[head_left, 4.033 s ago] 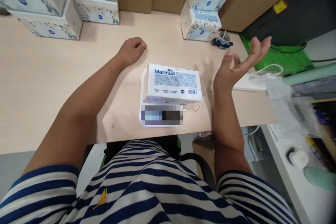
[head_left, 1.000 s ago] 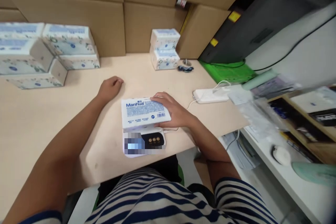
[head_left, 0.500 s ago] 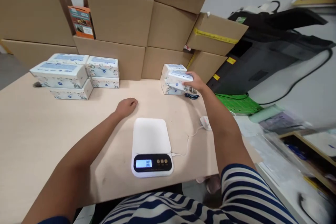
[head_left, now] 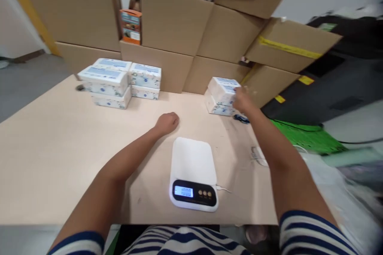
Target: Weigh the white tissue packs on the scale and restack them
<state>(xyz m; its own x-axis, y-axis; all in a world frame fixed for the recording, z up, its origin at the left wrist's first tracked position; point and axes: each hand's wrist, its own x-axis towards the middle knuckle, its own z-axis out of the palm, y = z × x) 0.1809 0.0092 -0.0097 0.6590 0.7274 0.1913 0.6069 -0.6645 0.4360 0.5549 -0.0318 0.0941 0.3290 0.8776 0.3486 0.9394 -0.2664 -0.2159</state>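
Observation:
My left hand [head_left: 167, 122] rests on the wooden table [head_left: 60, 147] with its fingers curled under and nothing in it. My right hand [head_left: 243, 102] reaches to the back right and lies against the right end of the top tissue pack [head_left: 223, 85] of a small stack. Motion smears its fingers, so its grip is unclear. A white kitchen scale [head_left: 194, 159] sits in front of me with a bare platform and its display [head_left: 183, 191] lit.
Several more tissue packs [head_left: 118, 81] are stacked at the back left. Cardboard boxes [head_left: 176, 28] wall off the back of the table. A small orange box [head_left: 131, 27] stands among them. A green mat [head_left: 299, 135] and a white cable [head_left: 259, 154] lie to the right.
My right hand lifted the Manhua pack off the scale and carried it to the back-right stack, where it still is. The view has tilted up and swung left. My left hand stayed put.

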